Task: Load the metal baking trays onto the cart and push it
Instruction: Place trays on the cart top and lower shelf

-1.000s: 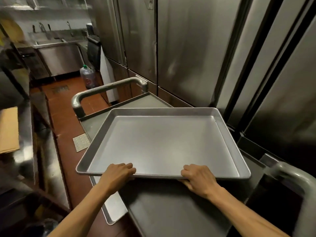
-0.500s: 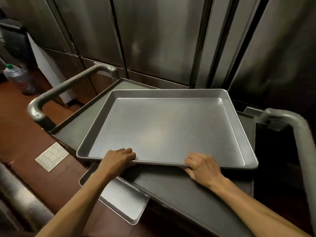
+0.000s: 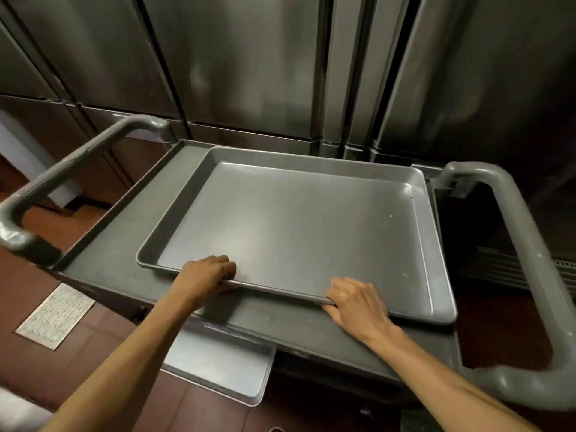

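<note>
- While we stand at its long side, the cart (image 3: 131,244) fills the view: a grey top shelf with a raised lip, a tubular handle at the left end (image 3: 62,179) and another at the right end (image 3: 526,244). Steel cabinet doors (image 3: 249,73) stand close behind it, so we judge the open room for pushing lies along the tiled floor (image 3: 28,288), not forward.
- On the shelf lies the baking tray (image 3: 296,229), flat, toward the back right corner, bare shelf to its left. We judge it stiff, light for its size, smooth and apt to slide; the rolled rim is the place to take it.
- Lower down, a second tray (image 3: 218,366) juts out from under the shelf, a corner to mind.
- Our left hand (image 3: 205,275) and right hand (image 3: 355,304) each curl over the near rim, gripping it.
</note>
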